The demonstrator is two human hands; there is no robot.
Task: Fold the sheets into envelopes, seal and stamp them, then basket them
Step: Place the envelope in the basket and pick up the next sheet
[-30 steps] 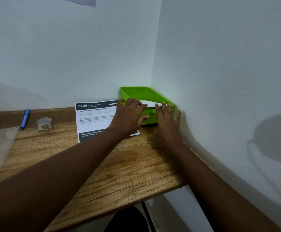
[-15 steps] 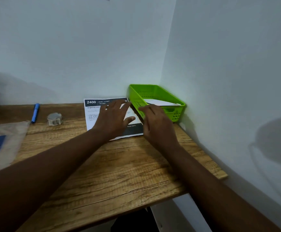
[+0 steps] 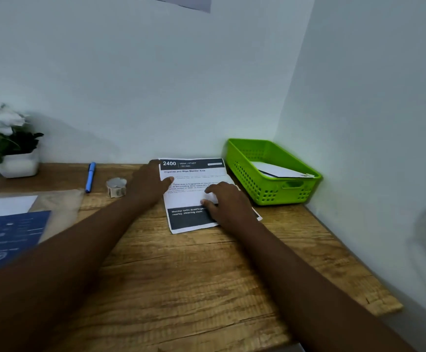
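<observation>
Both hands flat, fingers spread, on printed sheet.

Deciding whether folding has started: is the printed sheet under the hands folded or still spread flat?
Spread flat. The printed sheet lies unfolded on the desk, header and dark footer both showing.

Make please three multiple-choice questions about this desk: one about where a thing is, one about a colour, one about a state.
1. Where does the basket stand?
A. in the right back corner of the desk
B. beside the plant
C. at the desk's front edge

2. What colour is the pen?
A. red
B. blue
C. black

3. How is the printed sheet?
A. folded into an envelope
B. crumpled
C. lying flat under both hands

Answers:
1 A: it sits where the two walls meet.
2 B: its barrel is blue.
3 C: the left hand and right hand rest on it unfolded.
</observation>
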